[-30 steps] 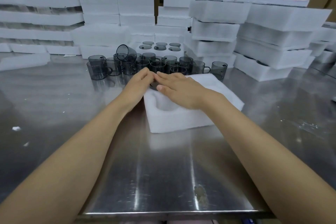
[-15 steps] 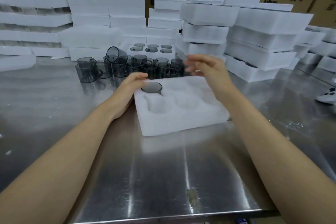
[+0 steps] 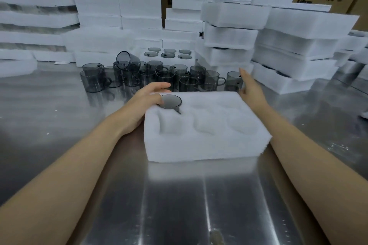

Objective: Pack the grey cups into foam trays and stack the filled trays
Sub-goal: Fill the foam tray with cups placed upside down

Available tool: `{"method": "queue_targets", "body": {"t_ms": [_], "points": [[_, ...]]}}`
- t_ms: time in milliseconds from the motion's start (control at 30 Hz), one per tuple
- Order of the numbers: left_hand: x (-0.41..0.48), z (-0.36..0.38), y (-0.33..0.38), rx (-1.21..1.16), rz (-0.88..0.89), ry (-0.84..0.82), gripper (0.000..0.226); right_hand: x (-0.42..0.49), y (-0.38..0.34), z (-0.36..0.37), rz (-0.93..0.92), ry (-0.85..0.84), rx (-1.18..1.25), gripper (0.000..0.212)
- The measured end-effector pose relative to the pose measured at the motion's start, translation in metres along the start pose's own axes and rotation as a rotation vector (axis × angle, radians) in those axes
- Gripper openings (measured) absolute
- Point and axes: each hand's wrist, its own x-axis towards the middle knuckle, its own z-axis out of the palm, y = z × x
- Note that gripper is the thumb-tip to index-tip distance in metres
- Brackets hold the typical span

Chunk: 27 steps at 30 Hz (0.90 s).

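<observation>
A white foam tray with six round pockets (image 3: 207, 135) sits mid-way across the steel surface (image 3: 179, 195). One grey see-through cup (image 3: 170, 101) is seated in its far-left pocket. The left hand (image 3: 146, 101) rests loose-fingered over that corner, thumb at the rim. The right hand (image 3: 250, 87), fingers straight, is just beside the loose grey cups (image 3: 151, 75) toward the far edge.

Steel table (image 3: 59, 125), foam tray (image 3: 207, 145), loose grey cups (image 3: 165, 77), foam stacks (image 3: 294, 49)
</observation>
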Motion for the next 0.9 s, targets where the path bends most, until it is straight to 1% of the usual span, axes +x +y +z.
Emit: {"method": "queue_targets", "body": {"t_ms": [67,133,233,300,367,433,500,567,633,667,733,800,867,900], "points": [[0.0,0.0,0.001,0.001,0.003,-0.002,0.049,0.004,0.002,0.003,-0.026,-0.017,-0.042,0.066],[0.0,0.0,0.002,0.009,0.014,0.004,0.046,0.005,0.001,0.003,-0.053,0.018,-0.075,0.061],[-0.003,0.0,0.002,0.038,0.024,0.025,0.035,-0.001,-0.002,0.001,-0.042,0.178,-0.037,0.045],[-0.005,0.0,0.002,0.059,0.03,0.041,0.029,-0.007,-0.005,-0.003,0.017,0.341,0.063,0.03],[-0.007,0.0,0.001,0.079,0.047,0.074,0.031,-0.016,-0.009,-0.008,0.086,0.471,0.25,0.02],[-0.009,0.001,0.001,0.098,0.079,0.106,0.031,-0.026,-0.015,-0.015,0.141,0.496,0.443,0.021],[-0.011,0.002,0.001,0.134,0.117,0.133,0.029,-0.034,-0.025,-0.024,0.143,0.443,0.571,0.018],[-0.013,0.003,0.001,0.171,0.152,0.157,0.028,-0.039,-0.042,-0.036,0.091,0.368,0.749,0.011],[-0.013,0.002,0.002,0.196,0.183,0.177,0.028,-0.041,-0.064,-0.045,0.027,0.294,0.838,0.004],[-0.013,0.002,0.001,0.205,0.2,0.187,0.028,-0.042,-0.075,-0.048,-0.003,0.257,0.838,0.004],[-0.012,0.003,0.0,0.212,0.229,0.209,0.028,-0.049,-0.099,-0.048,-0.075,0.184,0.841,0.014],[-0.01,0.004,-0.001,0.204,0.245,0.23,0.028,-0.058,-0.119,-0.037,-0.115,0.079,0.941,0.016],[-0.009,0.003,-0.001,0.2,0.239,0.234,0.029,-0.066,-0.132,-0.025,-0.052,-0.088,1.158,0.011],[-0.008,0.003,-0.002,0.201,0.232,0.229,0.029,-0.067,-0.134,-0.022,0.014,-0.142,1.244,0.019]]}}
